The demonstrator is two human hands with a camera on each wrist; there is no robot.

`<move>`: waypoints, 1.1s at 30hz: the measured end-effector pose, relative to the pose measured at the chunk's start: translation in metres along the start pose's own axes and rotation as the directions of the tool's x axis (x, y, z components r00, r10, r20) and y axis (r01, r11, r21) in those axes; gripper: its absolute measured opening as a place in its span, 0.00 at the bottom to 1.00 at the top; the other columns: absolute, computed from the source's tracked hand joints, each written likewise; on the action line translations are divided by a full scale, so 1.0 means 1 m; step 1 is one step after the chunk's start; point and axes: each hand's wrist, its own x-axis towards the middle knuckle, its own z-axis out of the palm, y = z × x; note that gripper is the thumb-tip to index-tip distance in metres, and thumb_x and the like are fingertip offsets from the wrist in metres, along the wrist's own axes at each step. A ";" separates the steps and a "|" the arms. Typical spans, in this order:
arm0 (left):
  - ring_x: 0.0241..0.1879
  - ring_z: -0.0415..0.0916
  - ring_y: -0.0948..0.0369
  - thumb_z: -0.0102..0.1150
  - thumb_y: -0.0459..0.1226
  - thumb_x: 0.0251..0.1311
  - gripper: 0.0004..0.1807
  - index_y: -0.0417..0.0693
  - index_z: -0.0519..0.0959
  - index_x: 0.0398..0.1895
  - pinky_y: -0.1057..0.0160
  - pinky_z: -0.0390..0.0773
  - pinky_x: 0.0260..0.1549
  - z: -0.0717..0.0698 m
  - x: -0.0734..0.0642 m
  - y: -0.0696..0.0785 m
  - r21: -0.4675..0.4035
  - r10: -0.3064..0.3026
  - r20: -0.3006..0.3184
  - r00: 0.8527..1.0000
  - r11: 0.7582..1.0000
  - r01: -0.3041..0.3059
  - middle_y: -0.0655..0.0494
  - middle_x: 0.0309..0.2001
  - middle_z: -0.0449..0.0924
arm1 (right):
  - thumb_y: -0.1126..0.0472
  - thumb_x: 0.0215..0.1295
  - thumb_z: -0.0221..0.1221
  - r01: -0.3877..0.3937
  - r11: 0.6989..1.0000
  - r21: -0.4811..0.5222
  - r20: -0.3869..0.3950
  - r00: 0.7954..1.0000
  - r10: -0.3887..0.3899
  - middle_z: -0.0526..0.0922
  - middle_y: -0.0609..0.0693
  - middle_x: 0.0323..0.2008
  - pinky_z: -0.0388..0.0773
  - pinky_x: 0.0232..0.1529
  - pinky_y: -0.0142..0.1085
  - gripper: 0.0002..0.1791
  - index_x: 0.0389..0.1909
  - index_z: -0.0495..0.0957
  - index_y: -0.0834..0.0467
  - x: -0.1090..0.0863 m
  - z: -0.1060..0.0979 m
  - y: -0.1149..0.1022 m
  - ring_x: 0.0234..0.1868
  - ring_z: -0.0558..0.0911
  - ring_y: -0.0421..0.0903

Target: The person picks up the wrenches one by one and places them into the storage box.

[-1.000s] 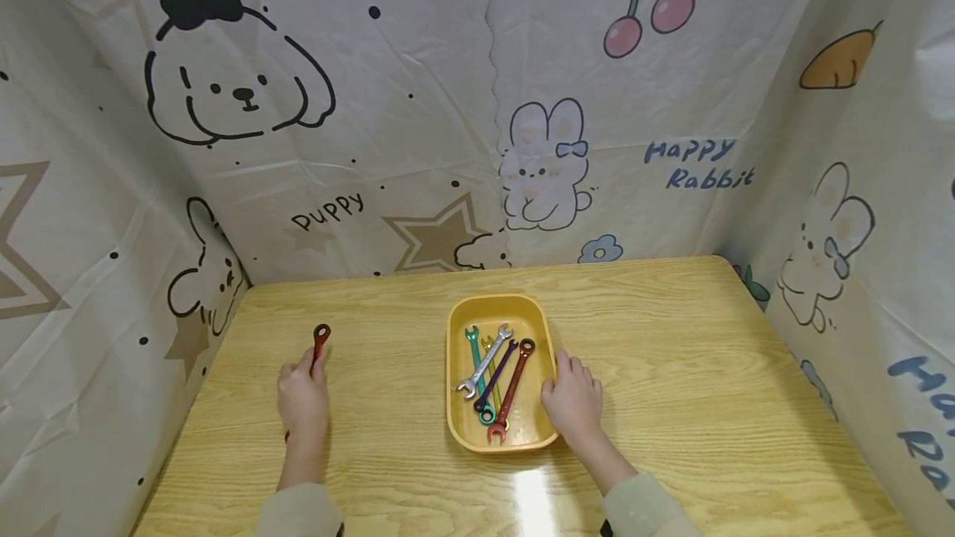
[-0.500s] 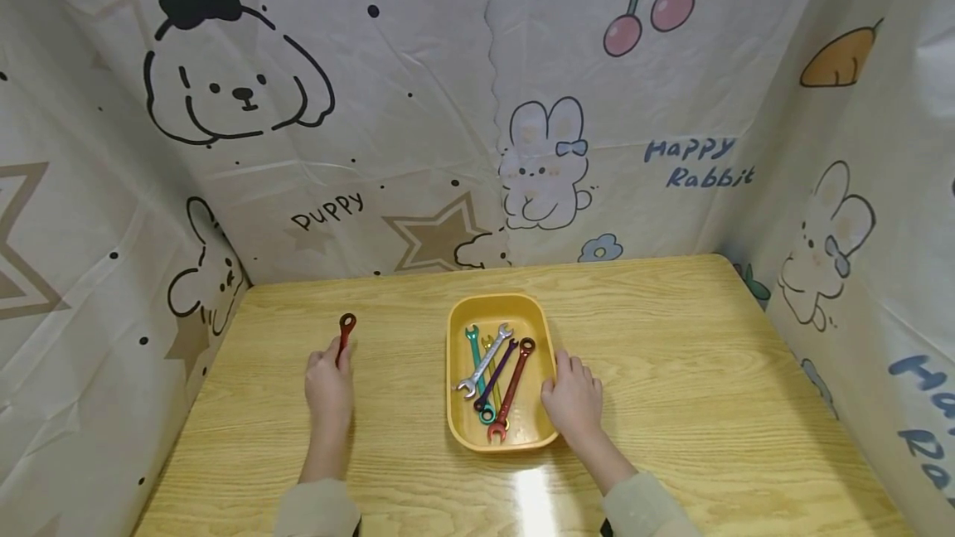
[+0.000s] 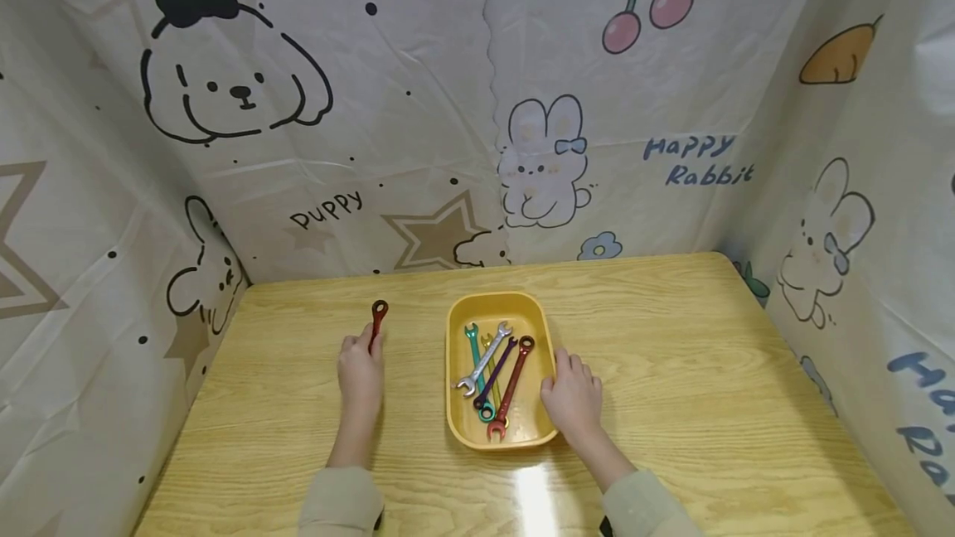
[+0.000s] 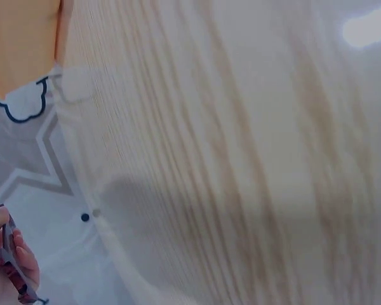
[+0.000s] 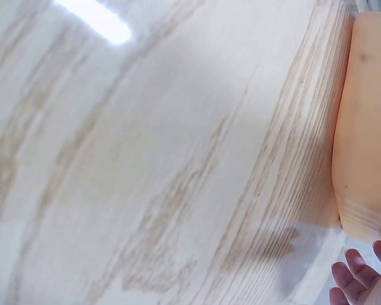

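My left hand [image 3: 361, 375] holds a dark red combination wrench [image 3: 378, 315], its ring end pointing away past the fingers. In the left wrist view the same wrench [image 4: 11, 260] lies across the curled fingers [image 4: 26, 257]. To the right stands a yellow plastic tray [image 3: 453, 429]. Inside it lie a silver open-end wrench [image 3: 488, 356], a teal wrench [image 3: 474, 348], a purple wrench [image 3: 498, 373], a red wrench [image 3: 513, 384] and a partly covered yellow-green wrench [image 3: 498, 398]. My right hand [image 3: 576, 398] grips the tray's right rim, thumb at the edge; its fingertips [image 5: 355, 270] show beside the tray wall.
The wood-grain table [image 3: 671, 338] carries the tray near its middle. A printed cloth curtain [image 3: 418, 106] encloses the back and both sides. A bright light reflection falls on the table in front of the tray.
My left hand has moved right and slightly away from me, bringing the red wrench closer to the tray. The right hand and the tray have stayed in place.
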 end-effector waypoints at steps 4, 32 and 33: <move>0.30 0.75 0.45 0.57 0.35 0.59 0.17 0.32 0.77 0.48 0.51 0.76 0.27 0.005 0.000 0.009 -0.013 0.021 0.011 1.000 1.000 -0.021 0.36 0.32 0.75 | 0.60 0.56 0.52 0.001 1.000 -0.002 0.002 1.000 -0.001 0.75 0.60 0.45 0.68 0.43 0.51 0.24 0.56 0.67 0.61 0.001 0.000 0.000 0.44 0.74 0.58; 0.27 0.76 0.49 0.59 0.32 0.56 0.15 0.30 0.78 0.44 0.57 0.78 0.24 0.035 -0.011 0.059 -0.046 0.169 0.052 0.984 0.985 -0.167 0.39 0.29 0.76 | 0.60 0.56 0.53 -0.004 1.000 0.007 -0.003 1.000 0.004 0.75 0.60 0.44 0.67 0.43 0.51 0.24 0.55 0.67 0.61 0.000 0.000 -0.001 0.44 0.74 0.58; 0.27 0.77 0.49 0.59 0.33 0.56 0.15 0.30 0.78 0.44 0.58 0.78 0.25 0.036 -0.011 0.061 -0.043 0.174 0.052 0.983 0.984 -0.172 0.39 0.30 0.76 | 0.60 0.56 0.53 -0.002 1.000 0.008 -0.005 1.000 0.002 0.75 0.60 0.44 0.67 0.43 0.51 0.24 0.55 0.67 0.61 0.000 0.000 -0.001 0.44 0.74 0.58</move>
